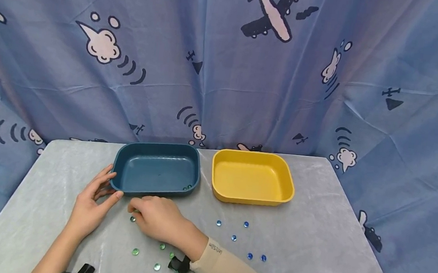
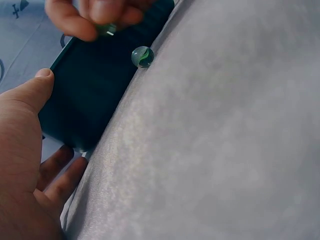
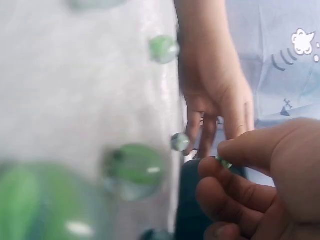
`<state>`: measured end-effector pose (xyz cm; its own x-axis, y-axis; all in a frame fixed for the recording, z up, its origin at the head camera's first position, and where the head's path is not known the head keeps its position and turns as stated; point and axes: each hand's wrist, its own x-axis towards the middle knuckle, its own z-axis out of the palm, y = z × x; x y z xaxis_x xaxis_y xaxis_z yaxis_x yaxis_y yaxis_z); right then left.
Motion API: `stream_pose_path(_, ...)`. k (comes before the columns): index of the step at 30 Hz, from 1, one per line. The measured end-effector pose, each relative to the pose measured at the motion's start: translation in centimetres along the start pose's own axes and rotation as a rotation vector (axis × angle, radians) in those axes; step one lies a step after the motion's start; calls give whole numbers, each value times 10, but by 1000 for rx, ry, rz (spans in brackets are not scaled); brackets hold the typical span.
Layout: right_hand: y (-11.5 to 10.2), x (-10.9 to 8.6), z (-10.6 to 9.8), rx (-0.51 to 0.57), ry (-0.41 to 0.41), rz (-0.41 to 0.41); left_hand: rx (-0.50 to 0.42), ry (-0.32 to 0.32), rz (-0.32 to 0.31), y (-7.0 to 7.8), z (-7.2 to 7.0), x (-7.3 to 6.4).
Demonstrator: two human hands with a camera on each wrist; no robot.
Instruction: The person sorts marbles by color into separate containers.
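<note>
At the front of the dark teal tray (image 1: 152, 169), a green glass marble (image 3: 226, 163) in a pinch

With the right hand (image 1: 159, 218) knuckles-up and turned leftward, holds that marble between thumb and forefinger. With the left hand (image 1: 86, 211) around the tray's left end, rests spread, relaxed fingers against its wall, thumb by the front corner.

Inside, near the front right corner: two small green marbles (image 1: 188, 187). Set apart to its right: a yellow tray (image 1: 252, 179). Counted on the grey cloth (image 1: 332, 235): five loose green marbles (image 1: 135, 251), one just beside the right hand, and five blue marbles (image 1: 234, 238), nearer the yellow tray.
</note>
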<state>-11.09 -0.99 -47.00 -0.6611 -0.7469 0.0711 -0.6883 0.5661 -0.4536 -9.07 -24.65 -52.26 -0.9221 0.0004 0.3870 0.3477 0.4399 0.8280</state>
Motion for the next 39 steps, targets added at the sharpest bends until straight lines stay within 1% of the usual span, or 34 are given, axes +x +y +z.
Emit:
stream_pose_path(8,-7,-2,-18,106,45,-52,-1,-4,4,1,-1,0)
stream_pose_path(13,-9,-6,-34,152,83,-58,5,-5,6,-1,0,-1)
stream_pose_path(16,-8,-8,-42,162,122,-60,1,-3,8,-1,0,-1)
stream_pose_path(22,0,-11,-52,163,209,-42,5,0,13,0,1,0)
stream_pose_path(28,10,-12,-60,205,254,-14,19,-3,8,0,2,0)
stream_pose_path(34,23,-14,-63,233,305,12,30,-5,-4,0,1,-1)
stream_pose_path(39,36,-14,-65,262,336,60,38,-9,-25,0,1,-1)
